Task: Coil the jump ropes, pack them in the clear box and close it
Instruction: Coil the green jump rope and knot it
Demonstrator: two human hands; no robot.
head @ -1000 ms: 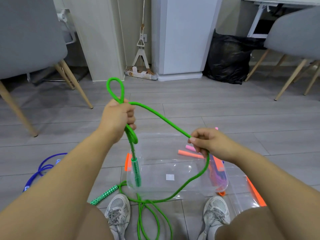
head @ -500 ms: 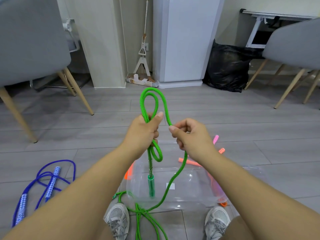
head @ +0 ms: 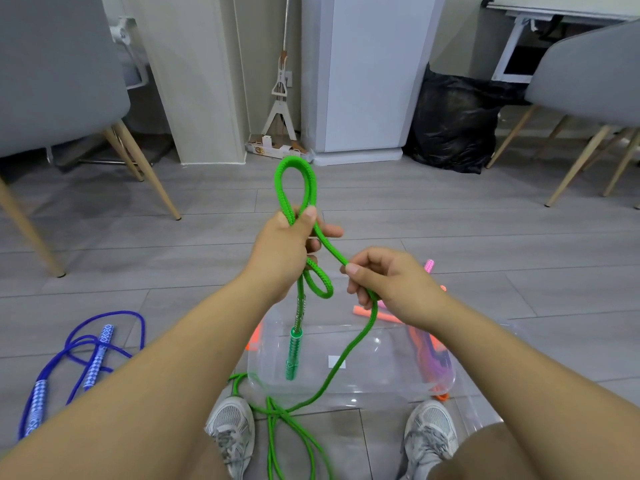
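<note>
A grey plank floor [head: 450, 230] fills the scene, with a grey chair [head: 52, 71] at the left and a black bag [head: 453, 123] against the far wall. On the floor just ahead of the seated person's two grey sneakers [head: 230, 431] lies the clear box [head: 391, 362], with orange and pink rope handles [head: 377, 315] at its far right side. The green jump rope [head: 295, 160] is held up over the box. One loop stands above the left hand [head: 284, 251] and a smaller loop hangs below it. The rest of the rope trails down across the box to a tangle between the shoes. A blue jump rope [head: 98, 355] lies loose on the floor well to the left. The left hand grips the gathered green loops, thumb pressed on their crossing. The right hand [head: 391, 285], just beside it, pinches the running strand between thumb and curled fingers. The green handle [head: 293, 355] dangles below the left hand, in front of the box.
</note>
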